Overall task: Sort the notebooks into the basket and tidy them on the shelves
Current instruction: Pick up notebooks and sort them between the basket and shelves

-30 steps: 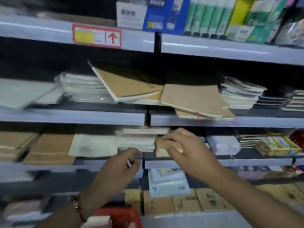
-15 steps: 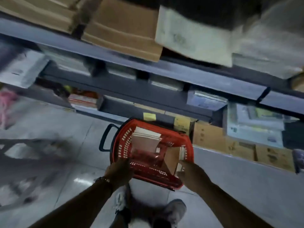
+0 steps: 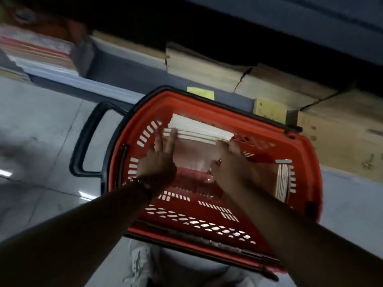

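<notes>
Setting: shop aisle, grey tiled floor [image 3: 41, 125], low shelf [image 3: 128, 69] along the top with brown cardboard boxes [image 3: 279, 90]; picture is motion-blurred.
Left hand [image 3: 159, 160]: inside the basket, fingers straight and spread, tips touching the left end of the notebook stack. Not curled round anything.
Right hand [image 3: 230, 162]: at the right end of the same stack, fingers bent onto its edge; looks like a hold, blur hides the finer detail.
Notebook stack [image 3: 199, 131]: against the far wall of the basket, white page edges facing up; long axis runs left-right, right end slightly lower in the frame.
Second notebooks [image 3: 282, 181]: standing on edge at the basket's right wall, long axis running near-far, apart from both hands.
Basket [image 3: 186, 222]: red plastic, on the floor in front of the shelf; black handle [image 3: 87, 141] sticks out to the left.
Wrist: bracelet [image 3: 138, 182] on the left arm.
Below: a pale shoe [image 3: 138, 264] just beside the basket's near rim.
</notes>
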Tool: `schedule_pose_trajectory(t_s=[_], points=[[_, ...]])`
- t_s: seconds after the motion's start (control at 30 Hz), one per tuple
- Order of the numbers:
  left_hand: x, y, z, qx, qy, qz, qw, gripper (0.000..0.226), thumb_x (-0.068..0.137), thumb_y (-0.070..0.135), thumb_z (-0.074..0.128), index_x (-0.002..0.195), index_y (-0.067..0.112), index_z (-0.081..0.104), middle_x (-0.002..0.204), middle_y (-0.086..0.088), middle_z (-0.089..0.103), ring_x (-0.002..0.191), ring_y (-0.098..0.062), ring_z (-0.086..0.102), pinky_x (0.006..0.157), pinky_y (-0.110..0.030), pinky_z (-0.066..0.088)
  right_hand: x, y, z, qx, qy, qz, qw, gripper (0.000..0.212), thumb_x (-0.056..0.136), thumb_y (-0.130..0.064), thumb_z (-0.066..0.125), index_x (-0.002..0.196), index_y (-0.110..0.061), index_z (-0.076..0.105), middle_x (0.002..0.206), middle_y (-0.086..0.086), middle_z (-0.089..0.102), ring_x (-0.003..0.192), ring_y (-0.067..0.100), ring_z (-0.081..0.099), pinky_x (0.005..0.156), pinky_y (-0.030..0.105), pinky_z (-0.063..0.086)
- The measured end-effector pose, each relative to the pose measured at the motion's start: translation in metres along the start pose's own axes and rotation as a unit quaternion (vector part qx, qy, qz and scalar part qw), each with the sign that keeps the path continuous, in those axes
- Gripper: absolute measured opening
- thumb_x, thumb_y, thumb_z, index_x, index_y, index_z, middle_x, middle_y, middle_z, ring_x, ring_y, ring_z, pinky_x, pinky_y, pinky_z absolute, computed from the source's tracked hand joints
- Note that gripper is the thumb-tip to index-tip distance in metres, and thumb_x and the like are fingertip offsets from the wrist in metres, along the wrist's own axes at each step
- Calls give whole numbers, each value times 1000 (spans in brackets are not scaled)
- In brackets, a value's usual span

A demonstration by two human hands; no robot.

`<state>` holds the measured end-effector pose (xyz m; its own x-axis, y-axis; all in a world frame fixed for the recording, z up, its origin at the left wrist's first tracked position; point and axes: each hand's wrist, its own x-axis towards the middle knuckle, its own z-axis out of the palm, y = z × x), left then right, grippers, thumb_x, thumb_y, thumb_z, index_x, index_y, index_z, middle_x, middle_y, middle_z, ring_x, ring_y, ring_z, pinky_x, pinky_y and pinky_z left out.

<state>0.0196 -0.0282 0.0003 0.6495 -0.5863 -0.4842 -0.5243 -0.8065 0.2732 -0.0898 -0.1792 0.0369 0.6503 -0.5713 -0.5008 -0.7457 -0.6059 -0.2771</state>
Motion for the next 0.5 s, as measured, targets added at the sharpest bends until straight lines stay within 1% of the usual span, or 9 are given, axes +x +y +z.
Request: schedule_pose_trajectory(t_s=[0.03, 0.1, 0.13, 0.17, 0.2, 0.27, 0.33, 0.4, 0.5], points=[[-6, -2, 11, 3, 7, -1, 1000, 101, 93, 21, 55, 152, 36, -26, 164, -15, -19, 127, -39, 50, 62, -31, 44, -1, 3, 5, -23, 10, -2, 1000, 61, 91, -26, 57, 149, -29, 37, 158, 1, 26, 130, 28, 46, 98, 37, 45], [-17, -2, 26, -10, 24, 1, 1000, 100, 94, 23, 56, 152, 37, -24, 164, -15, -18, 129, -40, 50, 59, -27, 41, -6, 7, 9, -38, 21, -12, 999, 60, 92, -26, 57, 148, -29, 37, 158, 1, 26, 136, 27, 39, 102, 39, 44], [-20, -3, 28, -15, 35, 1, 999, 95, 94, 24, 57, 154, 36, -15, 165, -17, -10, 128, -39, 50, 60, -27, 44, -8, 10, 11, -40, 23, -18, 999, 60, 92, -26, 57, 148, -28, 37, 157, 1, 28, 137, 27, 37, 104, 40, 42], [-21, -3, 28, -21, 50, 1, 999, 84, 94, 25, 58, 155, 33, -1, 164, -18, 4, 125, -38, 52, 64, -29, 49, -9, 12, 11, -45, 31, -21, 998, 59, 92, -27, 58, 148, -27, 37, 155, 2, 30, 136, 27, 37, 105, 39, 41], [-23, -3, 25, -39, 66, 2, 997, 70, 94, 26, 58, 150, 27, 15, 158, -18, 21, 119, -34, 55, 69, -30, 52, -9, 13, 12, -44, 35, -19, 998, 58, 92, -28, 60, 146, -25, 38, 153, 3, 34, 135, 26, 37, 105, 39, 39], [-22, -7, 24, -74, 81, 3, 994, 43, 96, 26, 56, 134, 21, 37, 135, -10, 46, 106, -24, 58, 73, -28, 52, -11, 15, 16, -48, 44, -17, 998, 58, 91, -32, 63, 143, -25, 40, 148, 4, 38, 133, 26, 38, 104, 38, 39], [-21, -11, 21, -70, 50, 15, 996, 23, 101, 25, 50, 123, 23, 50, 117, -2, 62, 94, -14, 61, 73, -24, 51, -15, 15, 18, -67, 47, -18, 997, 59, 89, -34, 66, 142, -27, 40, 148, 4, 38, 133, 25, 38, 100, 38, 42], [-21, -11, 15, -60, 17, 34, 997, 19, 103, 24, 47, 117, 26, 60, 107, 3, 68, 85, -7, 60, 70, -19, 44, -17, 17, 18, -60, 48, -12, 997, 63, 88, -33, 67, 144, -29, 38, 150, 1, 36, 133, 25, 39, 96, 37, 45], [-32, -6, -10, -80, -1, 64, 995, 21, 104, 24, 47, 116, 25, 65, 95, 8, 67, 75, 0, 56, 62, -11, 35, -26, 20, 8, 14, 50, 30, 998, 78, 84, -34, 74, 150, -31, 32, 154, -1, 33, 132, 25, 44, 88, 33, 45]])
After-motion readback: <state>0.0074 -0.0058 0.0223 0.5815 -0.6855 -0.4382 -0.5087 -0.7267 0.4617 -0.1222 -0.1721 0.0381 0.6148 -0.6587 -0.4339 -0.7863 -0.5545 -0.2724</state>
